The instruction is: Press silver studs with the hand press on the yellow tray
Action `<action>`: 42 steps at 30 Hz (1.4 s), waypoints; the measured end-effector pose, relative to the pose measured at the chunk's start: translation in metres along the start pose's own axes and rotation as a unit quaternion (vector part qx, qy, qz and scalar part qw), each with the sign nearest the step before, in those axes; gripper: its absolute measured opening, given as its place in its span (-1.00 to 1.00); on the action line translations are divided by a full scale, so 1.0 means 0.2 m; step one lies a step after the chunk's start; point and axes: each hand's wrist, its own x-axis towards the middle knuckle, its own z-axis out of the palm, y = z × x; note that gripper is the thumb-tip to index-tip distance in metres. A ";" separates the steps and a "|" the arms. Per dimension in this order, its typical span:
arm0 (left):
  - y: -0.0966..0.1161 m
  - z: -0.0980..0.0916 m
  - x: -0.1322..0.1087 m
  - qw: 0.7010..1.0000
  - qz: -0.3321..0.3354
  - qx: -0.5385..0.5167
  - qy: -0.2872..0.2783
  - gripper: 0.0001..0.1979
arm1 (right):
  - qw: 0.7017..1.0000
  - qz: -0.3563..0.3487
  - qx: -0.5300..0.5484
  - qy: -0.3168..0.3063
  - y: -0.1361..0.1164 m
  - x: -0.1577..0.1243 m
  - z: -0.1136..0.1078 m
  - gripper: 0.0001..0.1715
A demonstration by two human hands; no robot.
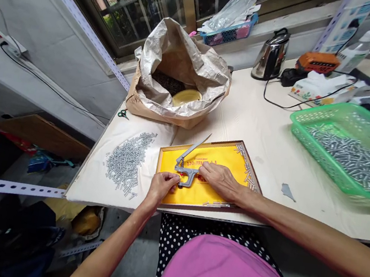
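A grey C-framed hand press (188,177), with a long raised lever and a spring, lies over a shallow tray (160,158) lined in yellow. My right hand (218,179) has its fingers closed around the right end of the press. At the jaw on the other side, my left hand (162,185) is pinched; what its fingertips hold is too small to make out. Small silvery metal pins (247,167) lie along the tray's right side, and several more are at its front edge. Left of the tray, a loose heap of similar small metal pieces (128,162) is spread on the table.
Behind the tray stands a large open paper sack (175,113) with a yellow dish (187,97) inside. A green basket (322,176) of metal pieces is on the right. Farther back are a kettle (271,54), an orange device (318,62) and cables. Small scissors (123,114) lie near the left edge.
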 end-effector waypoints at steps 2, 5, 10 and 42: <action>0.00 0.01 0.01 1.000 -0.008 0.009 0.001 -0.74 | 1.000 0.007 0.008 -0.001 0.00 0.00 0.01 -0.76; 0.03 0.02 0.02 0.999 -0.030 0.034 -0.017 -0.77 | 1.000 0.012 0.019 -0.012 0.01 -0.01 0.02 -0.76; 0.10 0.00 0.06 0.987 -0.077 0.103 -0.099 -0.71 | 1.000 0.024 0.019 -0.007 0.00 -0.01 0.02 -0.76; 0.12 -0.01 0.00 0.930 0.055 0.362 -0.044 -0.66 | 0.993 0.010 0.045 -0.111 0.18 0.11 -0.10 -0.07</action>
